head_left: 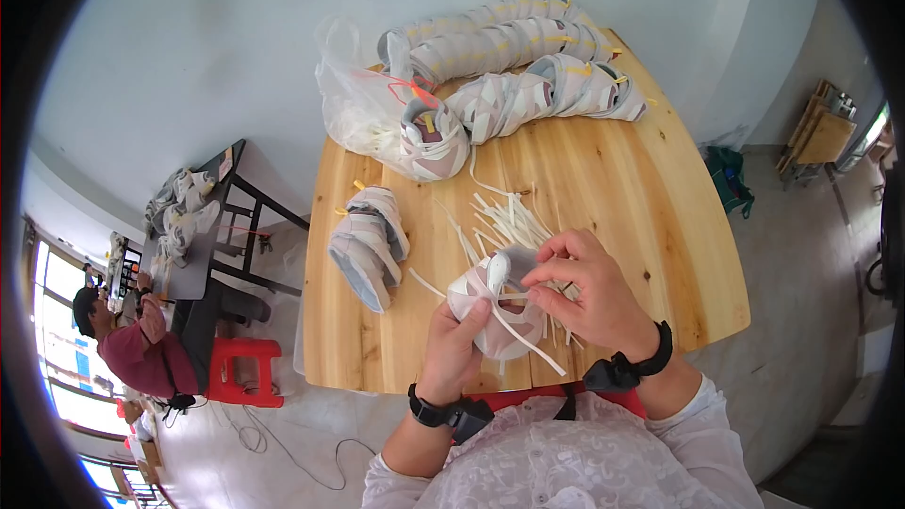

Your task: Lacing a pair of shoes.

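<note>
Close to the table's near edge, my left hand (454, 344) grips a pale pink and white shoe upper (500, 341), its thumb pressed on the side. My right hand (586, 285) is at the upper's opening, thumb and forefinger pinched on a white shoelace (524, 334) that crosses the eyelets. One lace end hangs toward me over the upper. Just beyond lies a loose pile of white laces (509, 221), partly hidden behind the upper and my right hand. To the left, several nested uppers (366, 250) lie on the wooden table (584, 170).
Long rows of nested uppers (514, 47) lie along the table's far side, beside a clear plastic bag (353, 108) and another upper (434, 141). At left a person (141, 349) sits on a red stool (243, 372) by a dark table (203, 245). Cables (283, 443) trail across the floor.
</note>
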